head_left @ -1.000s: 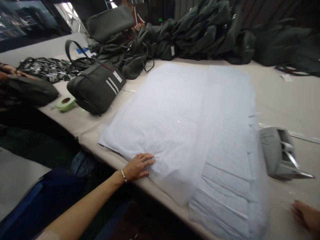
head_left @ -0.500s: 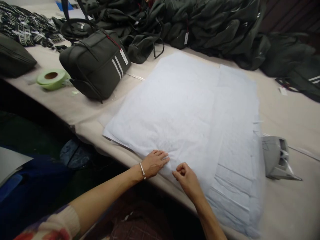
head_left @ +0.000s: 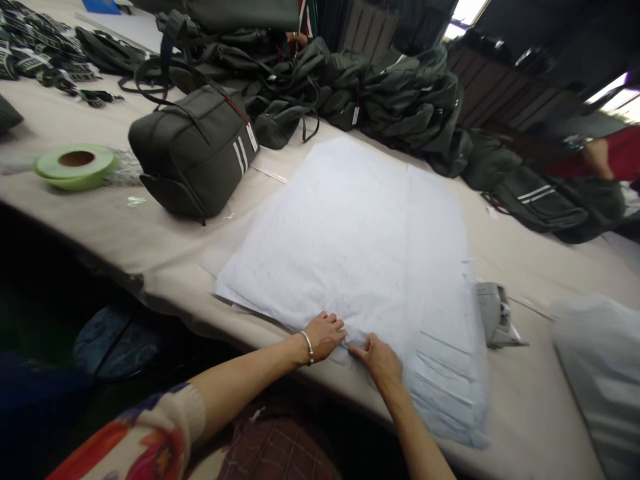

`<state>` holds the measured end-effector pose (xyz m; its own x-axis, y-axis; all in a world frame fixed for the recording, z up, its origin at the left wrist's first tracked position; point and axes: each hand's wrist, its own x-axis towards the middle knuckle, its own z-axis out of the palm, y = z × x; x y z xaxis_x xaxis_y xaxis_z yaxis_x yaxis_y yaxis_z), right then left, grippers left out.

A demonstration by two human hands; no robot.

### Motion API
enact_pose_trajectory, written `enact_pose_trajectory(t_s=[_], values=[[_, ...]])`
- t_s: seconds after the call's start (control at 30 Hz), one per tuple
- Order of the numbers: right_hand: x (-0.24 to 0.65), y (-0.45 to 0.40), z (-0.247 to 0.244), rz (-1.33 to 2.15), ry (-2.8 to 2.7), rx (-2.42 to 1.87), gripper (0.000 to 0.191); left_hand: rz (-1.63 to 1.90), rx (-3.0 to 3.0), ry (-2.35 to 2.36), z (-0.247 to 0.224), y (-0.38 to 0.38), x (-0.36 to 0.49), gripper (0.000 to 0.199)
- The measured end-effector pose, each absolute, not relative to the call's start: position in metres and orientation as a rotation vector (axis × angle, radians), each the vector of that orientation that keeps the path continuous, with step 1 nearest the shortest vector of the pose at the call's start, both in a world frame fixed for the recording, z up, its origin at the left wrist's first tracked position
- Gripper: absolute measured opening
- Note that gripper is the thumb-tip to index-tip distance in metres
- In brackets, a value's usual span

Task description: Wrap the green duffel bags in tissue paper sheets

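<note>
Stack of white sheets, thin and slightly see-through, flat on the cloth-covered table, directly in front of the person. Spread: away from both hands, toward the bags at the back. Fold line or overlap right of its middle, running from the near side to the far side; creased, bluish strip to the right of that line. Long axis: cannot be told for certain at this slant.

Left hand, bracelet at wrist: palm down on the near edge, fingers lightly curled on the crumpled sheet; whether it pinches any layer, cannot tell. Right hand: just beside the left, at the same edge, thumb and forefinger brought close to the rumpled part; hold between them hidden, cannot tell.

Nearer hand to the creased strip: the right. Nearer to the far left corner of the near edge: the left.

Grey dispenser, just beyond the sheets' right side, right hand nearer. Dark bag with two white stripes, upright, left of the sheets. Green roll, farther left, lying flat.
</note>
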<state>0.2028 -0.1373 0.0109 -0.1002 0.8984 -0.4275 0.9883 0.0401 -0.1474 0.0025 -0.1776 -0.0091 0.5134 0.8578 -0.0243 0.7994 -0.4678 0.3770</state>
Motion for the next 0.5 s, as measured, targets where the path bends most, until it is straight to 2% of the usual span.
enact_pose_trajectory(t_s=[0.1, 0.23, 0.33, 0.4, 0.5], values=[[0.213, -0.135, 0.027, -0.525, 2.147, 2.020, 0.037, 0.249, 2.412, 1.351, -0.016, -0.175, 0.001, 0.017], [0.198, -0.128, 0.026, -0.413, 2.432, 2.069, 0.062, 0.239, 2.413, 1.337, -0.021, -0.173, 0.002, 0.014], [0.175, -0.122, -0.006, -0.295, 2.741, 1.925, 0.069, 0.207, 2.445, 1.342, -0.017, -0.171, 0.003, 0.016], [0.166, -0.118, -0.038, -0.267, 2.876, 1.758, 0.064, 0.173, 2.480, 1.342, -0.014, -0.169, -0.001, 0.014], [0.164, -0.111, -0.081, -0.415, 2.855, 1.700, 0.059, 0.189, 2.512, 1.433, -0.016, -0.163, -0.019, 0.017]])
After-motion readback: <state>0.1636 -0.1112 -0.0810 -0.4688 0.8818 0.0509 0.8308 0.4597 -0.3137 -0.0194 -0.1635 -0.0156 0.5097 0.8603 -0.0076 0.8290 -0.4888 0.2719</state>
